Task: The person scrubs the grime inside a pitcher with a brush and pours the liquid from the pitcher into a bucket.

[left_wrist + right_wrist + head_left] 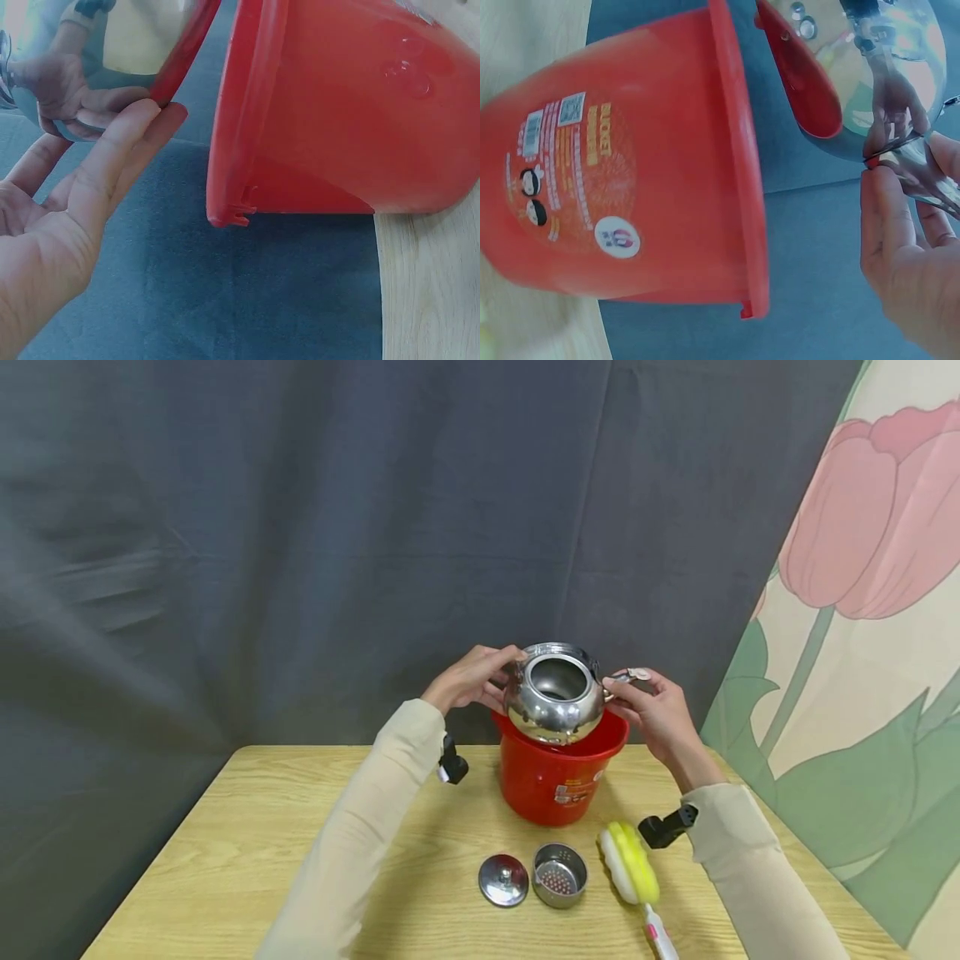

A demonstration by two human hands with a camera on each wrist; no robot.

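A shiny steel teapot (551, 714) without its lid is held up over the mouth of a red bucket (536, 785), its round opening tilted toward me. My left hand (474, 678) grips its left side, the thumb up by the rim and the fingers against the body. In the left wrist view those fingers (105, 169) touch the mirror-like wall. On the other side my right hand (652, 710) pinches the spout (915, 166) between thumb and fingers. Water drops (802, 22) show on the teapot's surface in the right wrist view. The bucket's inside is mostly hidden.
In front of the bucket lie a steel lid (503, 881) and a perforated steel strainer basket (560, 875). To their right is a yellow and white sponge brush (630, 864) with a white handle. A dark curtain (337, 568) hangs behind the wooden table (247, 835).
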